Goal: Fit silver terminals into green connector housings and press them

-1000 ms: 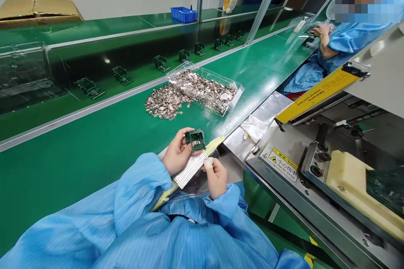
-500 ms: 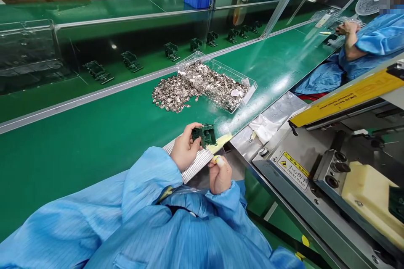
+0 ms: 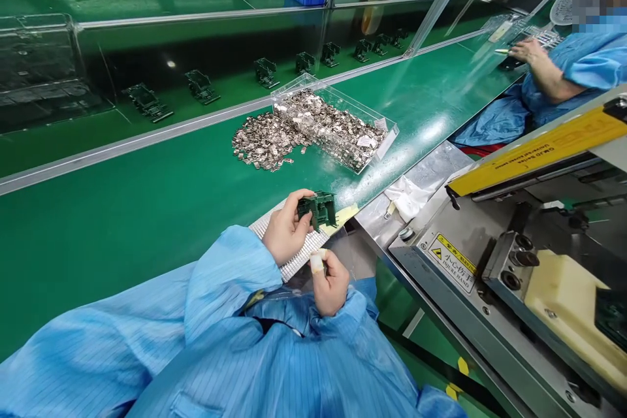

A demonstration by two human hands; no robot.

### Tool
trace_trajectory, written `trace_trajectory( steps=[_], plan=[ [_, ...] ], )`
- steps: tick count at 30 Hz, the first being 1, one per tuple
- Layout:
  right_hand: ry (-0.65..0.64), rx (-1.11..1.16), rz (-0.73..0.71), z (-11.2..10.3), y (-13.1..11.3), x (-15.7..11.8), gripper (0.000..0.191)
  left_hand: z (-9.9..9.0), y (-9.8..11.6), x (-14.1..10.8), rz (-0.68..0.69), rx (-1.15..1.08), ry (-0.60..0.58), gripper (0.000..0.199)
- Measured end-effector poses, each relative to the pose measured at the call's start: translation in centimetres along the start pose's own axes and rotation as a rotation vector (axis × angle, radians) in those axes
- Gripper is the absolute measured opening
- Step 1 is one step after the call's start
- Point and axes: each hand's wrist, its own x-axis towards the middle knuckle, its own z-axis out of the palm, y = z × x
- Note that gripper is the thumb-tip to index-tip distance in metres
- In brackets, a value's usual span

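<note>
Head view: a dark green, open-framed plastic part (image 3: 323, 210) sits directly beyond the right hand (image 3: 332, 286), above a white ribbed sheet (image 3: 301, 258); its long axis is unclear. The left hand (image 3: 284, 234) is nearer, its fingers grasping the part's left side. The right fingers bunch close to the thumb; whether they pinch anything, I cannot tell.
</note>
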Motion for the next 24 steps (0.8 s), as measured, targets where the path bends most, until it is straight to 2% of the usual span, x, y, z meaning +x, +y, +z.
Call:
trace_trajectory(
  steps=[14,19,24],
  plan=[
    [0.000,-0.111,-0.170,0.1,-0.3,0.7,0.032,0.0,0.5,0.0,-0.002,0.015,0.015,0.043],
    [-0.102,-0.158,-0.183,-0.4,0.0,0.5,0.027,0.0,0.4,0.0,-0.009,0.002,0.007,0.044],
    [-0.230,-0.225,-0.113,-1.3,0.9,0.6,0.017,0.0,0.5,-0.1,-0.036,-0.035,-0.003,0.042]
  ],
)
